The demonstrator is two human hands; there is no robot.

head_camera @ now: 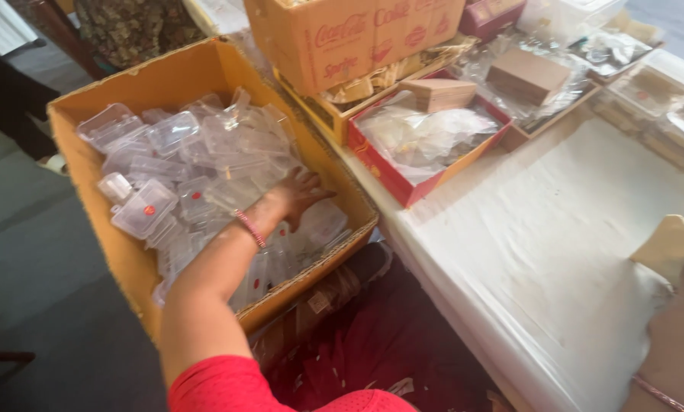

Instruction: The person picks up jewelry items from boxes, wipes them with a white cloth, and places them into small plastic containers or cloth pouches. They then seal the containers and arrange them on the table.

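Observation:
My left hand (300, 194) reaches down into a large cardboard box (166, 76) and rests, fingers spread, on a heap of small clear plastic containers (181, 164). Some of the containers carry a red dot on the lid. A pink bracelet sits on that wrist. My right hand (681, 328) lies at the lower right on the white cloth of the table (555, 229), beside a pale yellow flat piece (670, 240). Whether the right hand grips anything is hidden by the frame edge.
A red tray (380, 172) with clear bags and a brown block stands on the table behind the box. A printed cardboard carton (349, 38) sits at the top. More clear containers and brown blocks lie at the top right. A person's dark clothing shows at top left.

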